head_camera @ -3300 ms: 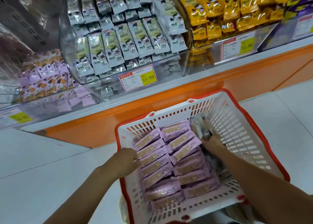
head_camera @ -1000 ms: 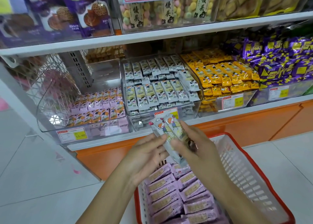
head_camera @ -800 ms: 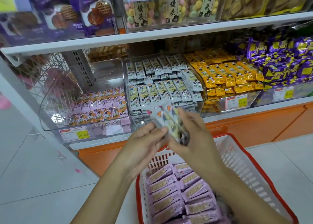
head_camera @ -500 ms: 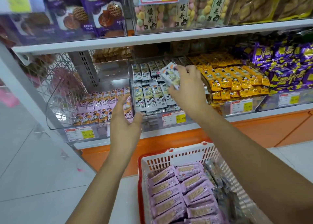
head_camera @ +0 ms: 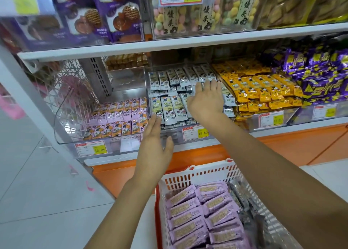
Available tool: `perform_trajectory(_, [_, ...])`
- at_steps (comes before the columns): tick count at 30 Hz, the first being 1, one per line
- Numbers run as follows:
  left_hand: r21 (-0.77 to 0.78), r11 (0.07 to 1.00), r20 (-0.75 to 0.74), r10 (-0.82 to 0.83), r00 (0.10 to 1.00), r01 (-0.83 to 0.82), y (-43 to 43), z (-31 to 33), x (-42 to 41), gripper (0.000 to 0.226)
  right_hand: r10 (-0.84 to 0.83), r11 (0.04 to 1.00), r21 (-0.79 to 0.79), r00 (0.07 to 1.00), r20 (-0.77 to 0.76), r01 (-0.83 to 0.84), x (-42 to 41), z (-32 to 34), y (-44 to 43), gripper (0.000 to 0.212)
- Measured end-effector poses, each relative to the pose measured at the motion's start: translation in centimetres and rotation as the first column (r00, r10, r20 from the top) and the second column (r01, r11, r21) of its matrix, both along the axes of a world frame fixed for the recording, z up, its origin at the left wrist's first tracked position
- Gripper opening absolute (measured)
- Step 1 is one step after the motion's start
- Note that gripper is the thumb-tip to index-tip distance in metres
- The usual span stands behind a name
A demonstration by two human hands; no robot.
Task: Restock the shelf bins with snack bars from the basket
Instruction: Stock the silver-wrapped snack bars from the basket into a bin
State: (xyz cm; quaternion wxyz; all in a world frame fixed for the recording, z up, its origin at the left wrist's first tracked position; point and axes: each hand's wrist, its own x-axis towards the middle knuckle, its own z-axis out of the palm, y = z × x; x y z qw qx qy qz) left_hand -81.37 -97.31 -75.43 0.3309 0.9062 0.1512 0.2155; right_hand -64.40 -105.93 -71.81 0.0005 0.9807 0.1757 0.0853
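Snack bars (head_camera: 173, 109) fill clear shelf bins (head_camera: 116, 145) above white floor (head_camera: 37, 192)

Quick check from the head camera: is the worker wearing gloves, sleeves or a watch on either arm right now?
Nothing is worn that the view shows. The left forearm and right forearm are bare, with no sleeve reaching into the frame. The left hand and right hand have no gloves, and no watch, band or ring shows on the sides facing the camera.
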Motion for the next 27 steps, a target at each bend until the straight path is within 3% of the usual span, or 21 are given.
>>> perform_trajectory(6, [0.044,0.999,0.024,-0.014,1.0,0.012,-0.1,-0.5,-0.8,0.057,0.192,0.958,0.221,0.981,-0.008,-0.185,-0.1,0.4,-2.8,0.057])
perform_trajectory(10, [0.124,0.984,0.077,-0.135,0.988,0.125,-0.9,-1.5,-2.0,0.037,0.402,0.749,0.468,0.883,0.24,-0.468,-3.9,0.3,-6.7,0.023])
perform_trajectory(13, [0.108,0.945,-0.021,-0.308,0.951,0.309,-2.0,-3.5,-2.8,0.014,0.43,0.747,0.506,0.894,0.127,-0.432,-6.7,-2.9,-10.6,0.033])
perform_trajectory(15, [0.099,0.91,-0.168,-0.383,0.908,0.402,-2.9,-5.6,-3.3,0.025,0.418,0.826,0.436,0.907,-0.048,-0.357,-7.6,-6.8,-13.0,0.037])
perform_trajectory(18, [0.064,0.841,-0.424,-0.464,0.778,0.536,-4.2,-8.9,-4.0,0.027,0.29,0.956,0.153,0.879,-0.378,-0.25,-7.7,-14.0,-16.5,0.039])
perform_trajectory(21, [-0.004,0.786,-0.689,-0.45,0.568,0.618,-4.7,-11.7,-4.6,0.023,0.039,0.989,-0.077,0.722,-0.69,-0.128,-7.8,-20.5,-20.8,0.02])
perform_trajectory(22, [-0.026,0.781,-0.766,-0.417,0.489,0.625,-4.6,-12.6,-4.8,0.022,-0.012,0.981,-0.135,0.658,-0.753,-0.137,-8.0,-22.1,-22.2,0.014])
perform_trajectory(24, [-0.028,0.772,-0.876,-0.325,0.356,0.635,-4.3,-14.0,-5.0,0.029,-0.068,0.962,-0.201,0.55,-0.832,-0.186,-8.4,-25.2,-24.5,0.03])
perform_trajectory(27, [-0.057,0.801,-0.928,-0.262,0.264,0.596,-3.4,-15.3,-4.8,0.032,-0.099,0.953,-0.245,0.577,-0.811,-0.181,-9.4,-29.2,-27.2,0.04])
